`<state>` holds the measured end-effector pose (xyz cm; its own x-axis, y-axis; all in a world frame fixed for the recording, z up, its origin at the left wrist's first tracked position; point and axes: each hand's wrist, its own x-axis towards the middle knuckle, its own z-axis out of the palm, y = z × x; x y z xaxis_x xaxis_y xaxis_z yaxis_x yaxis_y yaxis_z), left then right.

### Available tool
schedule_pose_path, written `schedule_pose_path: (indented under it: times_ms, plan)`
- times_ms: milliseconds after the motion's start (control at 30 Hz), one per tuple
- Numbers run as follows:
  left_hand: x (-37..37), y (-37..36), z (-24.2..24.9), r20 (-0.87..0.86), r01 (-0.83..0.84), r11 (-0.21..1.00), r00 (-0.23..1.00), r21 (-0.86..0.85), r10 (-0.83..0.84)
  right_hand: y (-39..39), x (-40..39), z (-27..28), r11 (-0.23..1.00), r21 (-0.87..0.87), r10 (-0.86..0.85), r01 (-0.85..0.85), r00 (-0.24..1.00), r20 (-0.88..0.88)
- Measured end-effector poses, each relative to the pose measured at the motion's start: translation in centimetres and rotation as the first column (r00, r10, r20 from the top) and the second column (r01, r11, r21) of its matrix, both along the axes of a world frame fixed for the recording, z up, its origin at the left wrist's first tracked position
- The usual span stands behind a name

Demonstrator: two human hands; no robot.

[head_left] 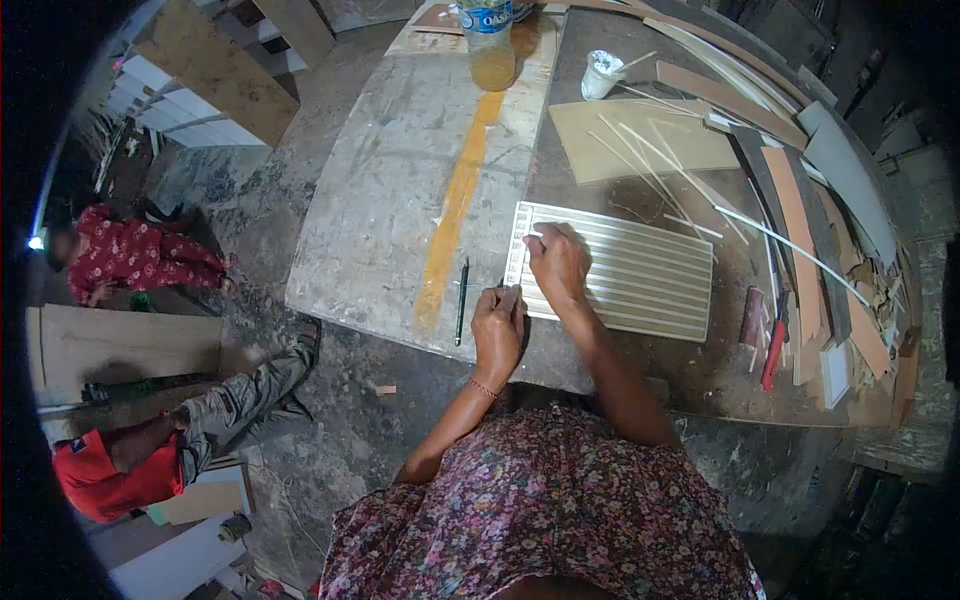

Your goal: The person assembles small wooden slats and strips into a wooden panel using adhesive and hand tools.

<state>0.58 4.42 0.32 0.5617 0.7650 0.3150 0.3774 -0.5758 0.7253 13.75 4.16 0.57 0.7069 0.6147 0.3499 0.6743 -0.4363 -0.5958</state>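
Note:
A pale, shallow rectangular panel with long parallel slats (650,290) lies on the worktable in front of me. My left hand (497,320) is closed at the panel's near left corner, its fingertips pinched together over the edge. Over the left part of the slats, my right hand (558,262) is bent with its fingers drawn together. Whatever is between the fingers of either hand is too small or hidden to make out. A row of small notches or pieces runs along the panel's left edge. Just left of my left hand lies a dark pencil or pen (462,302).
At the back stand a plastic bottle (490,55) and a white cup with a stick (600,75). Thin strips cross a flat board (640,135). A red-handled tool (773,352) and several offcuts (795,230) lie right. Two people are on the left, beyond the table.

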Motion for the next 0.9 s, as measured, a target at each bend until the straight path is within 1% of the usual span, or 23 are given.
schedule_pose_path:
  times_ms: [33, 167, 267, 367, 467, 567, 667, 767, 867, 900]
  plan:
    - [0.0, 0.0, 0.0, 0.017, 0.002, 1.0, 1.0, 0.001, -0.002, 0.0, 0.2, -0.2, 1.0, -0.01, -0.013, 0.012, 0.999, -0.051]
    - [0.1, -0.1, 0.2, 0.037, -0.008, 1.0, 0.999, -0.004, 0.009, 0.0, 1.2, -0.8, 1.0, -0.018, -0.024, 0.025, 1.0, 0.002]
    - [0.2, 0.1, -0.2, -0.005, -0.014, 0.999, 1.0, 0.031, 0.014, 0.2, 1.6, -0.7, 1.0, -0.027, -0.009, 0.009, 1.0, -0.023]
    - [0.3, 0.3, -0.3, -0.009, -0.008, 0.999, 1.0, 0.046, 0.009, 0.5, 1.6, -0.4, 0.995, -0.1, -0.014, 0.009, 0.999, -0.044]
    - [0.4, 0.2, -0.3, -0.016, -0.013, 0.999, 1.0, 0.031, 0.014, 0.7, 2.0, -1.0, 0.996, -0.082, 0.032, -0.032, 0.999, 0.002]
    - [0.4, 0.3, -0.3, -0.016, -0.008, 0.999, 1.0, 0.052, 0.009, 0.9, 1.9, -0.3, 0.984, -0.174, 0.037, -0.041, 0.999, -0.023]
    - [0.4, 0.3, -0.1, 0.001, -0.002, 0.999, 1.0, 0.048, 0.002, 1.0, 2.1, -0.9, 0.978, -0.205, 0.05, -0.048, 0.999, 0.004]
    - [0.5, 0.2, -0.2, -0.012, -0.007, 1.0, 1.0, 0.025, 0.007, 1.2, 2.4, -1.4, 0.965, -0.254, 0.058, -0.06, 0.998, -0.015]
    - [0.6, 0.2, -0.1, -0.027, -0.011, 1.0, 1.0, 0.008, 0.012, 1.3, 2.3, -0.7, 0.952, -0.3, 0.05, -0.062, 0.998, -0.047]
    - [0.6, 0.3, -0.2, -0.03, -0.011, 1.0, 0.999, 0.026, 0.012, 1.3, 2.4, -0.8, 0.953, -0.296, 0.056, -0.064, 0.998, -0.035]
